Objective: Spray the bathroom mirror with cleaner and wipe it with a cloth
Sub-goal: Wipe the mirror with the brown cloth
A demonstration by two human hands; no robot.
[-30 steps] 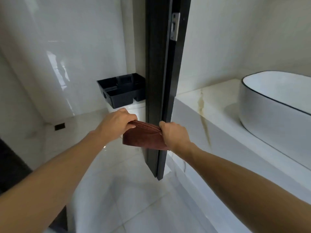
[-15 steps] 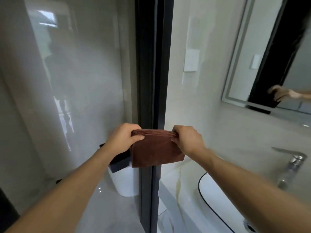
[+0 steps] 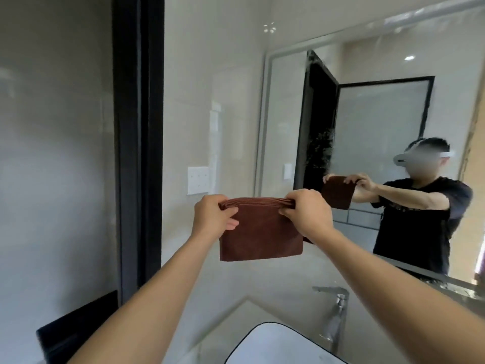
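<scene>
Left hand (image 3: 213, 219) and right hand (image 3: 305, 212) are pinching the folded brown cloth's (image 3: 259, 233) top corners, facing the droplet-spattered mirror (image 3: 367, 122).

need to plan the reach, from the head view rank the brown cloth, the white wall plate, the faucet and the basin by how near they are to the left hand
1. brown cloth: pinched at its top edge by the left hand, the right hand holding the other corner.
2. white wall plate: on the wall just above the hand.
3. faucet: lower right, below the mirror.
4. basin: bottom of view. Faucet and basin are too close to call.
</scene>
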